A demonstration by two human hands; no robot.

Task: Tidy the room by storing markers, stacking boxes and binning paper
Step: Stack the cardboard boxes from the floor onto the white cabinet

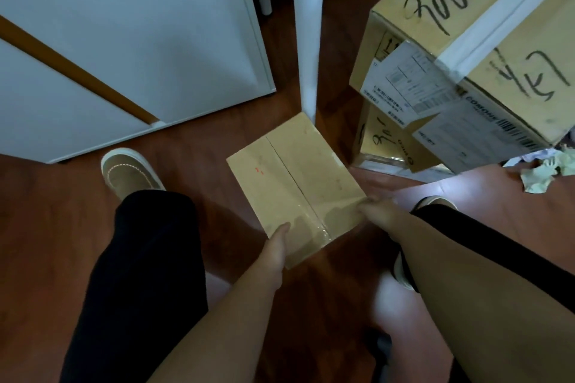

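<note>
**Box-stacking step: small box in both hands**

Both hands are on the small cardboard box (295, 183), low over the floor (46, 227) beside the white table leg (308, 40). The left hand (275, 246) grasps the near edge, thumb on top; the right hand (375, 210) grips the near right corner, though its fingers are mostly hidden, so the hold is hard to read. Whether the box rests on the floor or is just clear of it, I can't tell. The stack of bigger boxes (466, 40) stands to the right, crumpled paper (541, 174) at its foot. Likely next: lift, swing right, set it squarely on the stack.
</note>
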